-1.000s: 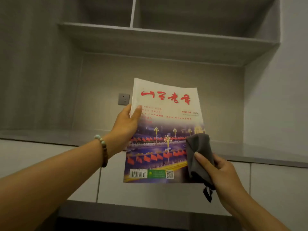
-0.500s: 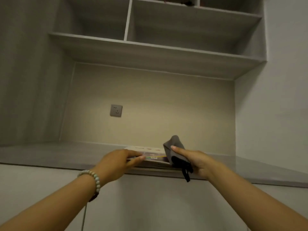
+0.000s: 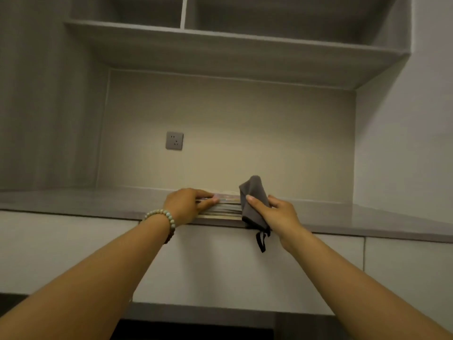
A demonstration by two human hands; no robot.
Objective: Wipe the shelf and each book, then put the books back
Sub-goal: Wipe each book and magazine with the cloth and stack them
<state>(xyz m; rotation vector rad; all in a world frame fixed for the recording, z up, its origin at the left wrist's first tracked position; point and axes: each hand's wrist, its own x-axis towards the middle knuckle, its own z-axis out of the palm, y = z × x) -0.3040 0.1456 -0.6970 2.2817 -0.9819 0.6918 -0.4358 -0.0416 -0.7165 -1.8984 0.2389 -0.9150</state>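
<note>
the left hand point(image 3: 188, 204) lay over the near left corner of the stack of books point(image 3: 225, 208), fingers across the top cover and thumb tucked against the front edges, so it pinched the upper part of the pile rather than resting flat on it. a beaded bracelet point(image 3: 160, 215) sat on that wrist. the right hand point(image 3: 279, 214) was closed round a bunched grey cloth point(image 3: 253, 197), thumb pressed on its front. the cloth was held against the right end of the stack, and a dark loop hung from it below the ledge. the stack lay flat on the grey shelf point(image 3: 73, 200), right at its front lip; whether its near edge overhung the lip i could not tell. behind it was the beige back panel with a wall socket point(image 3: 174, 140), and above that an upper shelf point(image 3: 220, 52). judged from this, the books were being squared up on the shelf. the main risk looked to be the pile sitting so close to the lip. a pull of the left hand toward the body, or a sideways swipe of the cloth, could slide the thin covers over one another and tip the top ones off the front. the hanging loop might also snag a corner.
</note>
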